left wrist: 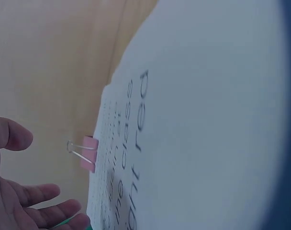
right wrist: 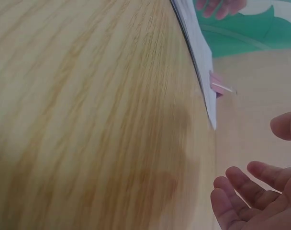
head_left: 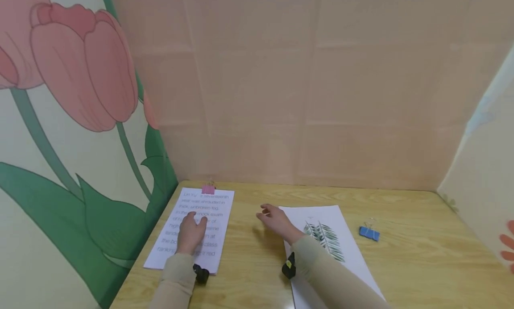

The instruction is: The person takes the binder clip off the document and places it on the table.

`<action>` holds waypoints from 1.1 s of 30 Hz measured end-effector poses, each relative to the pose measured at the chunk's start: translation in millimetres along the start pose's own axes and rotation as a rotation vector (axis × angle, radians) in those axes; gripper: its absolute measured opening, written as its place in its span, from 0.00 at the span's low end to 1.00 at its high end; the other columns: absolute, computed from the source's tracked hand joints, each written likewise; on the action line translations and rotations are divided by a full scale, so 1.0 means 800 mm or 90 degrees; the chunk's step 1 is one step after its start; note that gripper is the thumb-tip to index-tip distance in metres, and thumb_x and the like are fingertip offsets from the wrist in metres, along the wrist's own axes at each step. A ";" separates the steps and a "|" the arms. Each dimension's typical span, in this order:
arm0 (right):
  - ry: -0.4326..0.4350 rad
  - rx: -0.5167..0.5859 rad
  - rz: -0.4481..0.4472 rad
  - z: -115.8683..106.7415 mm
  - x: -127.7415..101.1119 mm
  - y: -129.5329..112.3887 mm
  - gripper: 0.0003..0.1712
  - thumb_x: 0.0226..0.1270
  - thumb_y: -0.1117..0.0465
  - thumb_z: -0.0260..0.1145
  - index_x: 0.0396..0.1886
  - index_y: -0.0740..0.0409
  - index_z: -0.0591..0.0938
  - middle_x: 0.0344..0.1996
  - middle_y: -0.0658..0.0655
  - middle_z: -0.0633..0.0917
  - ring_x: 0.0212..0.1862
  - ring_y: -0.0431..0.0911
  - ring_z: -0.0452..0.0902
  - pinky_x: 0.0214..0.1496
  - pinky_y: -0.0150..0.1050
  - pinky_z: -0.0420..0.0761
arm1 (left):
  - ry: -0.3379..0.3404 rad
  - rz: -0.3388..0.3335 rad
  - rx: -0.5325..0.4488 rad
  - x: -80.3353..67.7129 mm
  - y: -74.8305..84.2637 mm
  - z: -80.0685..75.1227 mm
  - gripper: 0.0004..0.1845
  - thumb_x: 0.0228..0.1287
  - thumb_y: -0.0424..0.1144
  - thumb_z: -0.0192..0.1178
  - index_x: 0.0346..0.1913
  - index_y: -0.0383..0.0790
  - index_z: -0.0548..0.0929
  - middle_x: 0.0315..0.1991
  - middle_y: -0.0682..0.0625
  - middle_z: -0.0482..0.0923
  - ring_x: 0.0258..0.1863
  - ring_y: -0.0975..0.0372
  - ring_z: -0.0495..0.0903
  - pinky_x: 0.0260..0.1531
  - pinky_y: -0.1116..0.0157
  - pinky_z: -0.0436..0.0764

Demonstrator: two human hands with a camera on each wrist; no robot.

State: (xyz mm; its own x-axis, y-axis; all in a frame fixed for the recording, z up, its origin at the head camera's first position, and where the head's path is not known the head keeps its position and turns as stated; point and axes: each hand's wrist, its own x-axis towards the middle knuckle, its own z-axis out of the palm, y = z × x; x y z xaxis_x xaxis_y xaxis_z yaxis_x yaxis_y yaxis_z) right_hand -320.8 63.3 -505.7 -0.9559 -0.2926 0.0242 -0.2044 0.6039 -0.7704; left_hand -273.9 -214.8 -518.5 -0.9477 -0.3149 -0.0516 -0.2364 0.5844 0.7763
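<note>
Over papers (head_left: 210, 237) in a pink clip (head_left: 208, 189), the left grip (head_left: 191, 234) is loosely spread and empty; the right grip (head_left: 279, 222) likewise, nearby.

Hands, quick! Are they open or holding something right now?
Left hand: open, holding nothing, above the printed pages.
Right hand: open, holding nothing, above the table.

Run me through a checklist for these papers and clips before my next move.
1. Pink clip on the text sheets: ok, at their top edge.
2. Left hand free: ok, above the text sheets, holding nothing.
3. Right hand free: ok, fingers relaxed, holding nothing.
4. Blue clip on the leaf print: not ok, it lies apart on the table.
5. Leaf print fully visible: not ok, right sleeve covers part.
6. Leaf print's sheet count: cannot tell.
</note>
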 end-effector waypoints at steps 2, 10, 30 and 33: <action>-0.010 0.004 -0.001 0.002 0.001 -0.003 0.29 0.76 0.55 0.61 0.67 0.72 0.74 0.56 0.70 0.82 0.57 0.63 0.80 0.57 0.57 0.80 | 0.000 -0.009 0.005 0.000 -0.005 -0.001 0.33 0.78 0.46 0.49 0.74 0.23 0.61 0.69 0.24 0.64 0.68 0.34 0.67 0.67 0.40 0.66; -0.025 0.022 0.002 0.020 0.008 -0.010 0.28 0.76 0.57 0.63 0.65 0.73 0.75 0.55 0.70 0.82 0.57 0.63 0.80 0.59 0.57 0.80 | 0.003 -0.014 0.014 0.002 -0.016 -0.014 0.33 0.78 0.45 0.48 0.74 0.23 0.60 0.68 0.24 0.65 0.64 0.36 0.70 0.66 0.40 0.67; -0.088 0.162 0.102 0.053 0.024 -0.029 0.31 0.79 0.53 0.60 0.68 0.75 0.72 0.60 0.70 0.80 0.59 0.60 0.79 0.65 0.57 0.75 | 0.034 0.008 0.114 0.014 -0.036 -0.044 0.30 0.75 0.44 0.50 0.63 0.17 0.72 0.60 0.22 0.70 0.60 0.31 0.70 0.59 0.37 0.69; -0.087 0.210 0.123 0.058 0.027 -0.031 0.32 0.79 0.54 0.60 0.68 0.77 0.70 0.61 0.72 0.78 0.59 0.61 0.79 0.64 0.55 0.76 | 0.029 0.008 0.132 0.016 -0.038 -0.049 0.30 0.75 0.45 0.51 0.62 0.17 0.73 0.58 0.22 0.72 0.58 0.32 0.71 0.57 0.36 0.70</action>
State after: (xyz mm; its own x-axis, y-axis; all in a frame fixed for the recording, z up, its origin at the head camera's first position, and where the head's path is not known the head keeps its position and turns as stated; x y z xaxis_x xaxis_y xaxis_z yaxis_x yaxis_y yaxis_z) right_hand -326.2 7.7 -515.4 -0.9287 -0.3065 -0.2088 0.0762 0.3933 -0.9163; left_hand -270.9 -265.7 -518.1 -0.9413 -0.3373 -0.0106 -0.2680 0.7282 0.6308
